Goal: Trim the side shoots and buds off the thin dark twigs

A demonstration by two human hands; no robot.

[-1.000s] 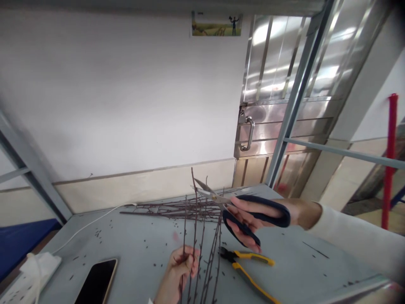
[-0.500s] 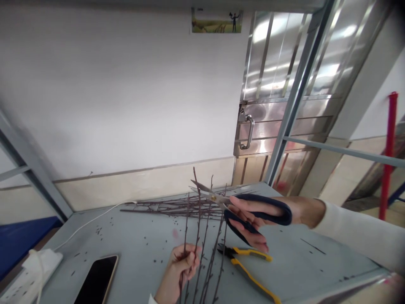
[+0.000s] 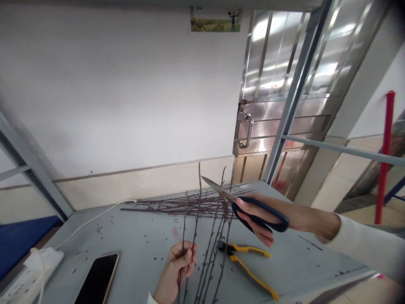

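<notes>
The left hand [image 3: 179,266] is clamped on thin dark-brown twigs [image 3: 200,181], the right hand [image 3: 257,210] (yellow-handled black pliers [image 3: 247,270] below it) on navy-handled metal scissors [image 3: 228,195].

The left hand [image 3: 177,267] sits near the lower edge, thumb [image 3: 186,257] pressed to curled fingers [image 3: 190,270], while the right arm [image 3: 320,222] extends in from the right, bare beyond its white sleeve [image 3: 363,242], the right hand [image 3: 258,213] higher, fingers bent below its thumb.

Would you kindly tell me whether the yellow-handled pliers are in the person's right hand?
No, the right hand holds the dark-handled scissors, while the yellow-handled pliers lie on the table.
</notes>
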